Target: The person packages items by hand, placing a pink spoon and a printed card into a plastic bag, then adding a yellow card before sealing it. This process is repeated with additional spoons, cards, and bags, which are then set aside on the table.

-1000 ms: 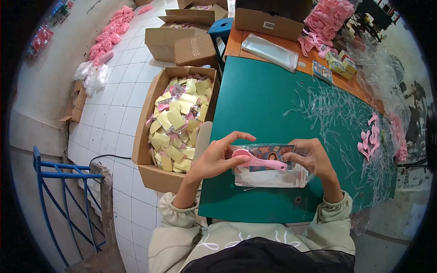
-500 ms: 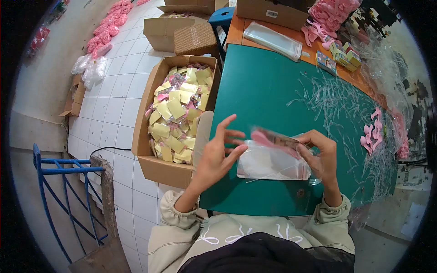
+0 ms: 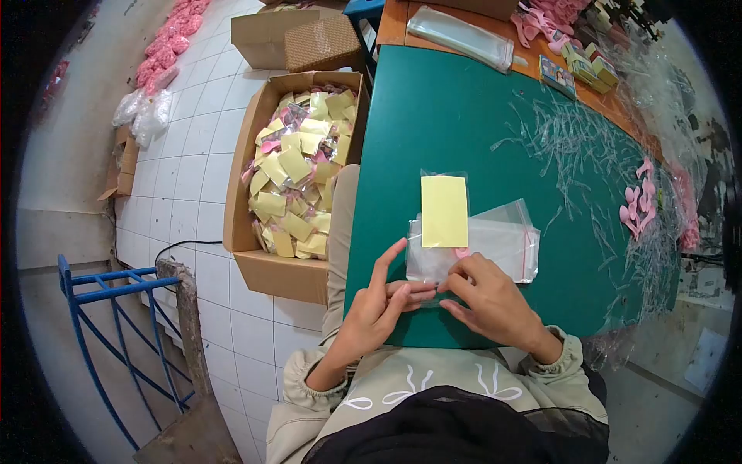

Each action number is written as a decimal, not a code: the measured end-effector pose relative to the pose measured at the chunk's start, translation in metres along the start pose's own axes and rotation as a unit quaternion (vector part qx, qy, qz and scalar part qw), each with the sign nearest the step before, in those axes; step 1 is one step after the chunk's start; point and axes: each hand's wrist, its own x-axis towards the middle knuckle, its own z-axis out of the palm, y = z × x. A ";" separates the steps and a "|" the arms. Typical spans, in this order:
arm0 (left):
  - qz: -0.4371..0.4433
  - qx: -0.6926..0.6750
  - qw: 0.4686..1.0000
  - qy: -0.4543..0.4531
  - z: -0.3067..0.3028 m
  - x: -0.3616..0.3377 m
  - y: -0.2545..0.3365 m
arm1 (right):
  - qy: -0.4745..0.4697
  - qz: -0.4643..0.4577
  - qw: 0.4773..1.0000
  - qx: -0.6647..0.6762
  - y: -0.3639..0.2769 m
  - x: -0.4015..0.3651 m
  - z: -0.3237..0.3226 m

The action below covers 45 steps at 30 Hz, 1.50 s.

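A clear packet with a yellow card (image 3: 444, 211) lies upright in view over a stack of clear plastic bags (image 3: 502, 243) on the green table. A bit of pink shows under the card's lower edge. At the packet's bottom end, my right hand (image 3: 485, 298) has its fingers bent and pressed together on the plastic. Touching the same end from the left is my left hand (image 3: 380, 305), its index finger stretched out and the thumb apart from the other fingers.
Left of the green table (image 3: 433, 108), a cardboard box (image 3: 282, 277) holds many yellow-card packets. Plastic strips (image 3: 572, 147) and pink spoons (image 3: 640, 205) lie at right. More bags (image 3: 461, 39) and small boxes (image 3: 591, 68) sit at the back.
The packet has gone from my right hand's grip in the air down onto the bag stack, yellow side up. Both hands have come together at its lower end. The view has shifted slightly.
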 end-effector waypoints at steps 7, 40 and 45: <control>0.007 0.051 0.999 0.004 0.002 -0.007 -0.002 | 0.016 -0.006 1.000 0.017 -0.003 0.002 0.017; -0.008 0.065 0.998 -0.027 0.004 0.019 -0.007 | 0.173 0.205 0.963 -0.036 0.146 -0.066 -0.139; -0.024 0.054 0.997 -0.040 0.006 0.022 -0.002 | -0.216 0.157 0.952 0.149 0.067 -0.110 -0.113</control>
